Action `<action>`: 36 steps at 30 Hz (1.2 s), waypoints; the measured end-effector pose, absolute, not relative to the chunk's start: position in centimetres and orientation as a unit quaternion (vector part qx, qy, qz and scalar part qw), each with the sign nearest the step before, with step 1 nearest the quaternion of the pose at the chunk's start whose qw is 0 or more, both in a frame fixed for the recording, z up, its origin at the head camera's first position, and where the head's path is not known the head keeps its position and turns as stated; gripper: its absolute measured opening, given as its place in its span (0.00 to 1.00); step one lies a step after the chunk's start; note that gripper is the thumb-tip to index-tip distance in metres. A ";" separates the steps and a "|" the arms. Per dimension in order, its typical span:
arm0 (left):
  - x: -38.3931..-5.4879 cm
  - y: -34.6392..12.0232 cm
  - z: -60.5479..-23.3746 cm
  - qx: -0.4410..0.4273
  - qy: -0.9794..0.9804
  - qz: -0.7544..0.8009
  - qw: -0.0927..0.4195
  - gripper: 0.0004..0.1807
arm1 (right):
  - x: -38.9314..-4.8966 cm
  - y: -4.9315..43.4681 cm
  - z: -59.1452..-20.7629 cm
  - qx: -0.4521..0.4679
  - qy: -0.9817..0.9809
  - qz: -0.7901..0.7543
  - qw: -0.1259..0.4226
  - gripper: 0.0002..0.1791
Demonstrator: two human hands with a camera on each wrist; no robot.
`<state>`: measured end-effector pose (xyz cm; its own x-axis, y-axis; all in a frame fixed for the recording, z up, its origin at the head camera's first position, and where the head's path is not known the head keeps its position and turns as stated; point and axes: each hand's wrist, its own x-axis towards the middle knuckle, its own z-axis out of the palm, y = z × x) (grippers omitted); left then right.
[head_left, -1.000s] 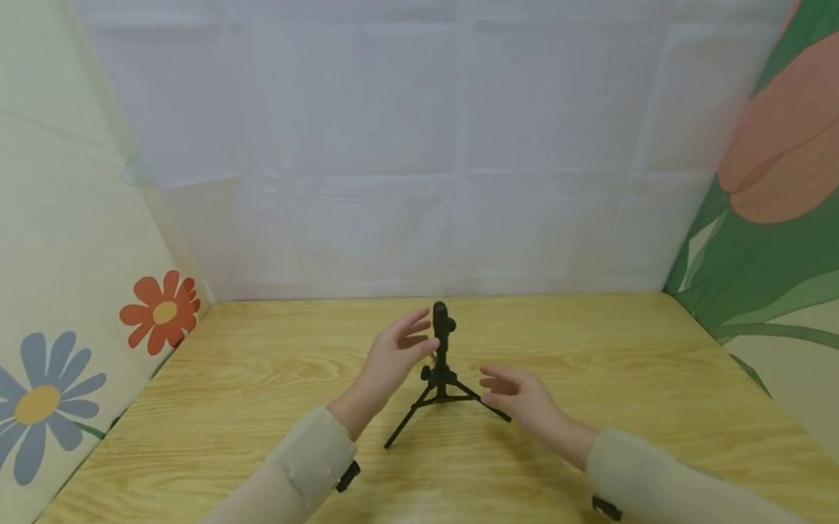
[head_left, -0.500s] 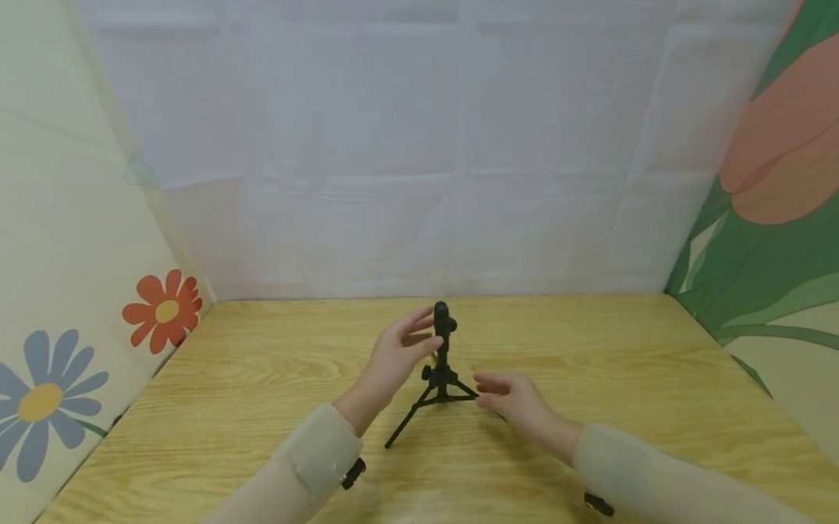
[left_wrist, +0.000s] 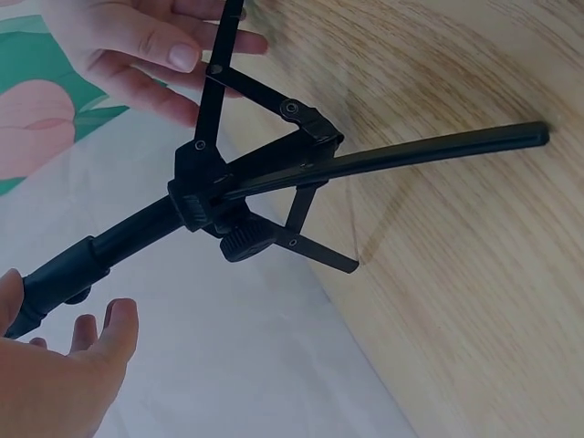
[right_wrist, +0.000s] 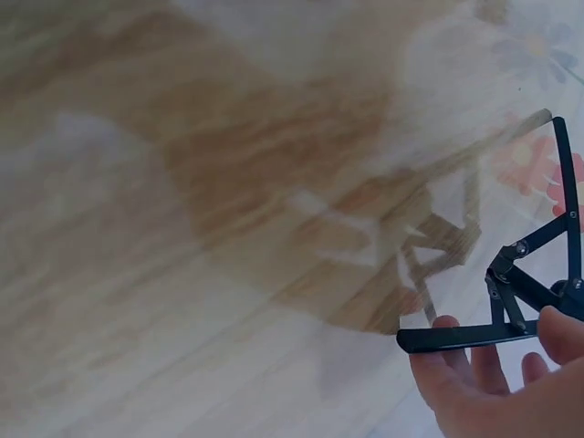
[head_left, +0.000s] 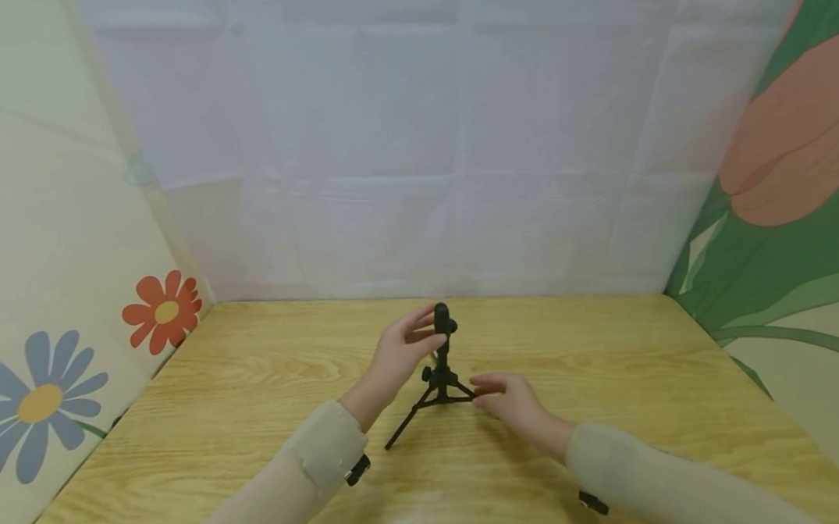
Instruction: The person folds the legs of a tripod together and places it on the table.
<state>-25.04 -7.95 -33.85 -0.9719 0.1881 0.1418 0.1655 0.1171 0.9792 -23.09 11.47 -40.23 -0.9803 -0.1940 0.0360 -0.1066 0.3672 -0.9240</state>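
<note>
A black mini tripod (head_left: 442, 378) stands upright on the wood-grain table with its legs spread. My left hand (head_left: 398, 359) is at its upper part, the thumb lying across the post and the index finger reaching to the top. In the left wrist view this thumb meets the post (left_wrist: 137, 228) at the frame's edge, while other fingers stick out past it. Low on the right, my right hand (head_left: 520, 404) has its fingers around a tripod leg (right_wrist: 456, 338), thumb on the near side and fingers behind. The left wrist view shows that thumb slightly apart from the leg.
The table (head_left: 269, 362) runs back to a white cloth (head_left: 414, 137). Flower-printed panels flank it, the left panel (head_left: 45, 231) and the right panel (head_left: 800, 277). Each sleeve cuff carries a small black device (head_left: 358, 469).
My right hand has moved left and slightly down, onto the tripod leg. My left hand has edged right, its thumb now over the post. The tripod stays in place.
</note>
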 end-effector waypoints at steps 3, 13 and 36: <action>-25.3 -7.8 -33.9 0.119 0.744 0.658 0.007 0.29 | -23.2 11.5 -40.2 -0.094 0.827 -0.553 0.037 0.19; -25.5 -7.6 -33.9 0.124 0.748 0.652 0.002 0.30 | -23.7 11.3 -40.7 -0.099 0.849 -0.519 0.024 0.15; -25.3 -7.6 -32.8 0.110 0.753 0.648 0.025 0.27 | -24.3 11.3 -40.0 -0.126 0.864 -0.485 0.058 0.13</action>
